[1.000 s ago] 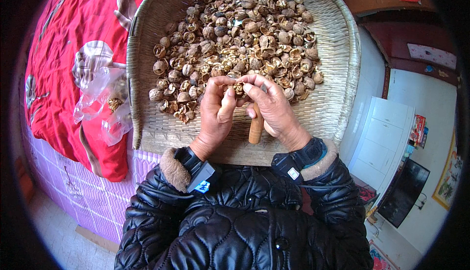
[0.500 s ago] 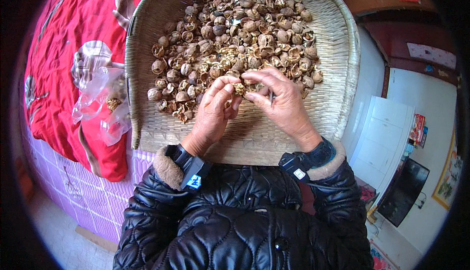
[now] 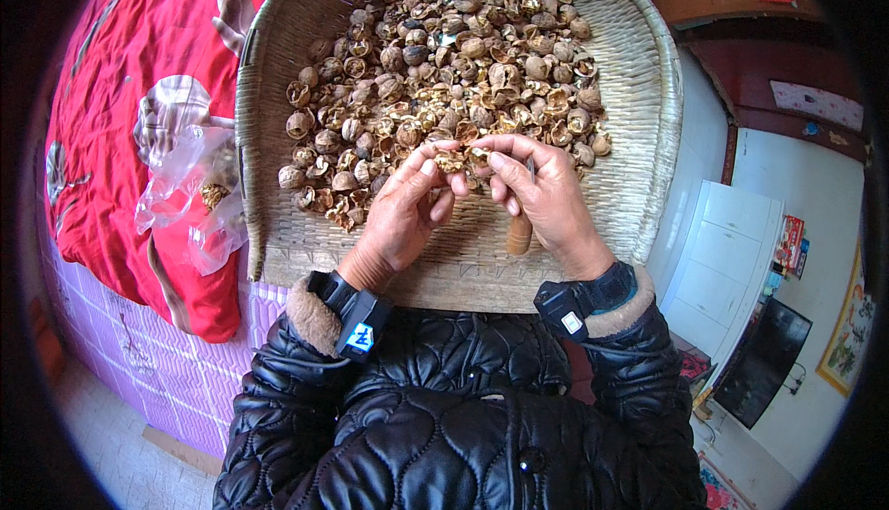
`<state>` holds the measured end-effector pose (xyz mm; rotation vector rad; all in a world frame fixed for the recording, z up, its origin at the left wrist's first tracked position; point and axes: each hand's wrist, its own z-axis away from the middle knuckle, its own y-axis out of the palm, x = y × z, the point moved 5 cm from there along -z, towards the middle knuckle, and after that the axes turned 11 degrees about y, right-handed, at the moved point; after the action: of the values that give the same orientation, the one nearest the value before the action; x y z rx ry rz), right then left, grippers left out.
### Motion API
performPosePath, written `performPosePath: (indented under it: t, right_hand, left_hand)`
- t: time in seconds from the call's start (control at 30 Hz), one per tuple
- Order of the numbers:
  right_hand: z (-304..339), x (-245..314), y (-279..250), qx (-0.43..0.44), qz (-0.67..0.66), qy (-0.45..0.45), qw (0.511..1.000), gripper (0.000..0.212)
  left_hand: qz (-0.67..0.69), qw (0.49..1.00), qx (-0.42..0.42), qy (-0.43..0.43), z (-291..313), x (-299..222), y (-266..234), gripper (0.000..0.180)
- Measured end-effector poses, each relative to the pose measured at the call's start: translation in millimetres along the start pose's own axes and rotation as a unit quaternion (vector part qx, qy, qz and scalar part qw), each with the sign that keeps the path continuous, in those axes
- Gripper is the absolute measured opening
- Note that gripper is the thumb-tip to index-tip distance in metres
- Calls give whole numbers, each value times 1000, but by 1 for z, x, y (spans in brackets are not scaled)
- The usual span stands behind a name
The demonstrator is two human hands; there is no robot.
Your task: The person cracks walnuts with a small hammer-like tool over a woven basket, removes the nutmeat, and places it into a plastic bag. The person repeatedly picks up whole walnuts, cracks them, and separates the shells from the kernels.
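Left piece: a walnut piece (image 3: 448, 162) was pinched between the thumb and fingers of the left hand (image 3: 396, 218); a lumpy, golden-brown, irregular surface was shown.
Right piece: a second walnut fragment (image 3: 478, 155) was gripped at the fingertips of the right hand (image 3: 554, 209), brown with paler patches; whether shell or kernel was dominant could not be told.
Hands: both were closed on their pieces and held near each other above the woven basket (image 3: 650, 140).
Tool: a wooden-handled tool (image 3: 519, 235) was also held in the right hand, its handle pointed toward the body.
Heap: brown walnuts and cracked shells (image 3: 444, 66), some hollow, were spread beyond the hands.
Left side: a clear plastic bag (image 3: 176, 177) was laid on red bedding (image 3: 190, 292).
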<state>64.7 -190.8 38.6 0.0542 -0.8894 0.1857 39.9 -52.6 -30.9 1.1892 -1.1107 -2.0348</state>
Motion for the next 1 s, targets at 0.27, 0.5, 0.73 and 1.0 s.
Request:
performPosePath:
  t: [0.27, 0.5, 0.73, 1.0]
  right_hand:
    - [2, 17, 9, -68, 238, -150, 957, 25]
    - [-5, 9, 10, -74, 210, -125, 967, 17]
    - [-13, -13, 3, -18, 17, 40, 999, 11]
    - [-11, -8, 0, -109, 162, -50, 979, 9]
  left_hand:
    - [35, 998, -44, -3, 1, 2, 4, 34]
    - [8, 1000, -6, 10, 2, 3, 3, 38]
    - [-38, 999, 4, -10, 4, 3, 6, 44]
    - [-114, 993, -44, 4, 1, 6, -3, 29]
